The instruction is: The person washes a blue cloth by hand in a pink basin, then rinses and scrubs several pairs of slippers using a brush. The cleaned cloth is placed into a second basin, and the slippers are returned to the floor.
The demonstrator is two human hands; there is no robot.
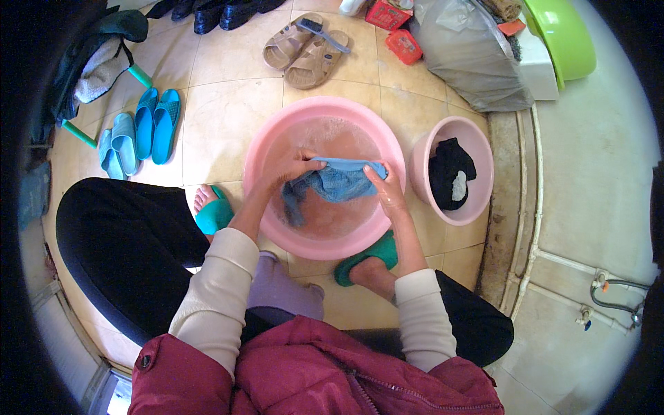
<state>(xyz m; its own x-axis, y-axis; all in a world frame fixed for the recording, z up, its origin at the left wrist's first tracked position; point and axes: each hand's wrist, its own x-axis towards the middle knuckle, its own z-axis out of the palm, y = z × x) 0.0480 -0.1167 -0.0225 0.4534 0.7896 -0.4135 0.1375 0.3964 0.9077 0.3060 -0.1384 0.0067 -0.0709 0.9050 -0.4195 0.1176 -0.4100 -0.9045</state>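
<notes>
A large pink plastic basin point(324, 251) stands on the tiled floor between my feet, holding cloudy water with some suds. Above the water, a wet blue cloth point(340, 181) is stretched by its lighter blue edge. My left hand point(298, 167) pinches one end of that edge between thumb and fingers. At the other end, my right hand point(384, 187) grips it, thumb on top. Part of the cloth trails down at the left into the water. What kind of garment or cloth it is, I cannot tell.
A smaller pink bucket point(480, 166) with black fabric point(448, 161) and a white piece stands right. Tan sandals point(311, 54) with a brush point(324, 35) lie beyond the basin, blue slippers point(166, 127) left. A grey plastic bag point(467, 62), green basin point(565, 41) and wall pipes point(534, 207) are right.
</notes>
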